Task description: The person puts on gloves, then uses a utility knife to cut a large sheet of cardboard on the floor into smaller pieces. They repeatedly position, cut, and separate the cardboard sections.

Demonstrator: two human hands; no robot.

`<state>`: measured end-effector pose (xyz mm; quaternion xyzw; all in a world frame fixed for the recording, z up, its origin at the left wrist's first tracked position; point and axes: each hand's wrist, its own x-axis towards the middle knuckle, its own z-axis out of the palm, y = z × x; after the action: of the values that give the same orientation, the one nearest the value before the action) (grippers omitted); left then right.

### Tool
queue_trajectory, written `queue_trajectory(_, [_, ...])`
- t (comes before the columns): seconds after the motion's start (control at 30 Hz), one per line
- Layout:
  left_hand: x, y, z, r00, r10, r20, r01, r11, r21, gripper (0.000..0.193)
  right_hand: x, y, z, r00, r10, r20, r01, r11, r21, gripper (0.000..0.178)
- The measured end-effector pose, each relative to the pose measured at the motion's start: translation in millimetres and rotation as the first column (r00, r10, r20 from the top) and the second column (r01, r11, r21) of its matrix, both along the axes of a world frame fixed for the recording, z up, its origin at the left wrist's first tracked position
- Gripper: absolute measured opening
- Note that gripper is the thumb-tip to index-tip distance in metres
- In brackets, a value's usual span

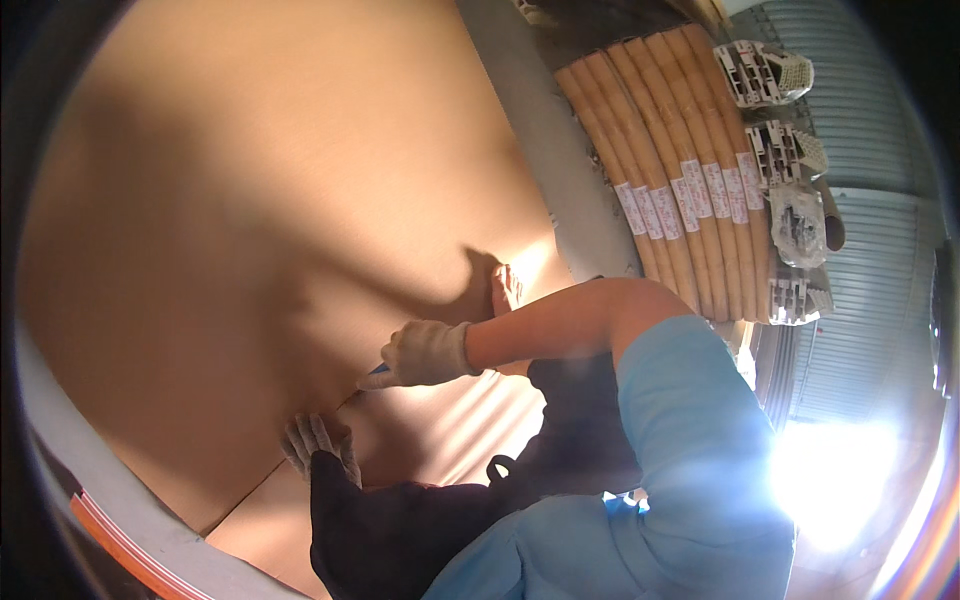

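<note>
A broad brown cardboard sheet (330, 170) spreads under my hands, with a dark line running diagonally across its lower part. My right hand (430, 352), in a pale work glove, is closed around a blue utility knife (376, 372); its tip meets that line. Lower left, my left hand (318, 440), also gloved, lies with fingers spread on the cardboard beside the line. Black cloth (420, 520) covers its wrist and arm. Beyond my right forearm, a third hand (506, 288), apparently bare, rests on the sheet near its right edge; its arm is mostly hidden.
Several long brown-wrapped packages (680, 160) with white labels lie side by side at the upper right. White plastic profiles (765, 75) stand at their right. A grey border (545, 130) runs along the cardboard. An orange-red strip (125, 550) curves at lower left. Strong light glares lower right.
</note>
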<state>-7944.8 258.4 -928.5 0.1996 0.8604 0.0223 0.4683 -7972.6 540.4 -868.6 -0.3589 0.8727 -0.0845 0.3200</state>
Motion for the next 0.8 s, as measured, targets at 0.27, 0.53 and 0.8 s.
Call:
queue_trajectory(0.27, [11, -9, -16, 0.994, 0.033, -0.104, -0.026, 0.998, 0.065, 0.079, -2, 88, 14, 0.994, 0.000, 0.113, -0.026, 0.974, 0.223, 0.053])
queue_trajectory(0.53, [-9, 9, 7, 0.993, 0.090, 0.078, -0.085, 0.994, -0.062, 0.086, 28, 202, 10, 0.996, -0.002, -0.086, 0.021, 0.974, 0.226, 0.061])
queue_trajectory(0.8, [-24, 30, 22, 0.992, 0.072, 0.107, -0.056, 0.988, -0.144, 0.086, 45, 298, 11, 0.996, 0.026, -0.089, 0.015, 0.903, 0.429, 0.070])
